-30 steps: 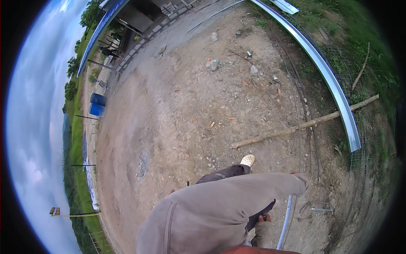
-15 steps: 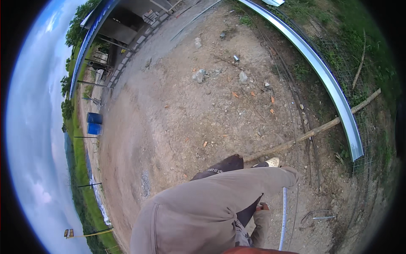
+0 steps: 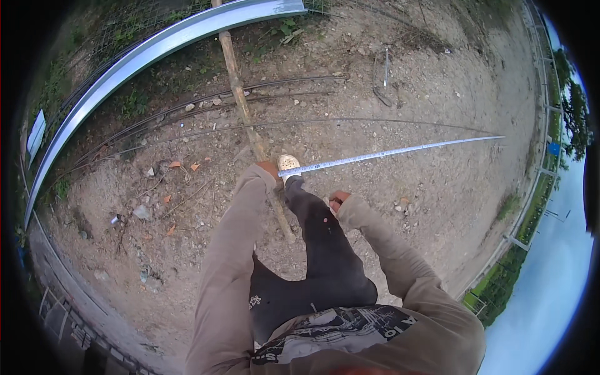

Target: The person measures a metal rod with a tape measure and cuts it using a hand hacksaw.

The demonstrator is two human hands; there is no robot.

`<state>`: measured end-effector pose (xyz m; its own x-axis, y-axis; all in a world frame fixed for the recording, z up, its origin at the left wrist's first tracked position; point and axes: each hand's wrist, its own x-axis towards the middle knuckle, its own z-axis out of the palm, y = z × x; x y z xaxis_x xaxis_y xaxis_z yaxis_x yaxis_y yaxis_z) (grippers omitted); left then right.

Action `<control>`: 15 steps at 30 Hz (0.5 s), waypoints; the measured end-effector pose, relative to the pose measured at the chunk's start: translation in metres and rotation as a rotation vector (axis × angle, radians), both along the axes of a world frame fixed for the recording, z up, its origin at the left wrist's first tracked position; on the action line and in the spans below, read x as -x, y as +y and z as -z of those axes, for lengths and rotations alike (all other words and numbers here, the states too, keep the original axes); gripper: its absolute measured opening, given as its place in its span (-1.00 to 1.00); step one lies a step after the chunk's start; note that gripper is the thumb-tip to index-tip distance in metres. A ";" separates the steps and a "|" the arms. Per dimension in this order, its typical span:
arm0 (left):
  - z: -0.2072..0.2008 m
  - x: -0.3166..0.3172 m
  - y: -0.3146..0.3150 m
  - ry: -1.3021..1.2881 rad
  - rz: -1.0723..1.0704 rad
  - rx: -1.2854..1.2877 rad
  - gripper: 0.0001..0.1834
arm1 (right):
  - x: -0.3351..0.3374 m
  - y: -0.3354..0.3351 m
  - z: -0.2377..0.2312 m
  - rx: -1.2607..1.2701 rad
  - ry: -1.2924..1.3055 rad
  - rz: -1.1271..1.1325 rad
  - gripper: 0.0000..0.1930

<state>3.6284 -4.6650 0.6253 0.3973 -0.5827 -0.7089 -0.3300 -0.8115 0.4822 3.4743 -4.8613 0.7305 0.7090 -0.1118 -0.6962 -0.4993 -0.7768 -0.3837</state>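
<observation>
Namely: one measuring tape [image 3: 390, 151], pale, stretched from the left hand [image 3: 269, 168], apparently gripping its near end, toward the right edge of the dirt ground [image 3: 450, 187]; likely light, springy, kinkable, best held at its end. Right hand [image 3: 338, 199]: closure cannot be told.

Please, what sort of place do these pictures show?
Probably an outdoor building site: I see a long metal channel, thin dark rods on stony ground, and an extended measuring tape.
</observation>
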 end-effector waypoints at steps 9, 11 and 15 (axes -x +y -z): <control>0.110 -0.007 0.040 -0.097 0.062 -0.057 -0.78 | -0.100 -0.088 0.091 0.427 -0.063 -0.124 -0.77; 0.139 -0.014 0.041 -0.093 -0.072 0.001 -0.79 | -0.138 -0.152 0.135 0.581 -0.054 -0.051 -0.79; 0.159 -0.031 0.060 0.023 -0.124 0.052 -0.76 | -0.202 -0.243 0.197 0.784 0.133 -0.239 -0.81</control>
